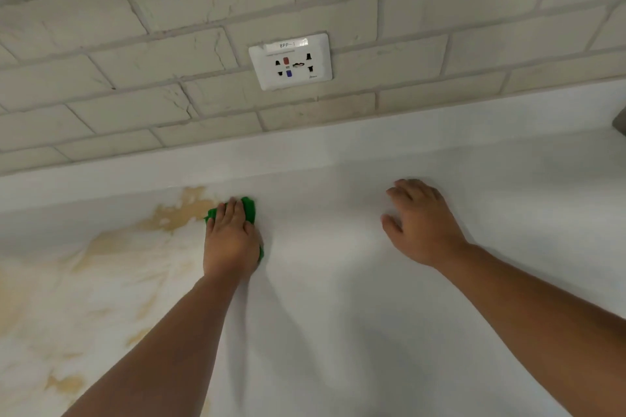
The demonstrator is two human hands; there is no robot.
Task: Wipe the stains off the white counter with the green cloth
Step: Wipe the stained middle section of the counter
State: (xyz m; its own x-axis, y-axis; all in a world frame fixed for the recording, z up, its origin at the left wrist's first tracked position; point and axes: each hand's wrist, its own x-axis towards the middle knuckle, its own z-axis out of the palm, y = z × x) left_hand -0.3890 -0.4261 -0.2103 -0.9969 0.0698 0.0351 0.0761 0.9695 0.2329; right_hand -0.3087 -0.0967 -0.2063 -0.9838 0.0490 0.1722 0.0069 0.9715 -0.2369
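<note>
1. Two bare forearms are seen reaching from the near edge of the view across the white counter [338, 315].
2. Tan stains [101, 247] are spread over the left part of the counter, from the near left corner up toward the back edge; the right part is seen plain white.
3. The left hand [232, 240] is pressed palm-down on the green cloth [249, 208], fingers held together and flat over it. The cloth is bunched under the hand, with green showing beyond the fingertips and at the right side of the palm. It lies on the counter at the right border of the darkest stain patch [183, 210], close to the back edge.
4. The right hand [420, 223] is laid flat on the clean counter, well apart from the cloth, fingers loosely spread and nothing grasped.
5. A low white ledge [338, 149] is seen running behind the counter.
6. Above it, a wall of pale tiles [152, 3] is seen, with a white socket [290, 61] fixed to it, a small label across its top.
</note>
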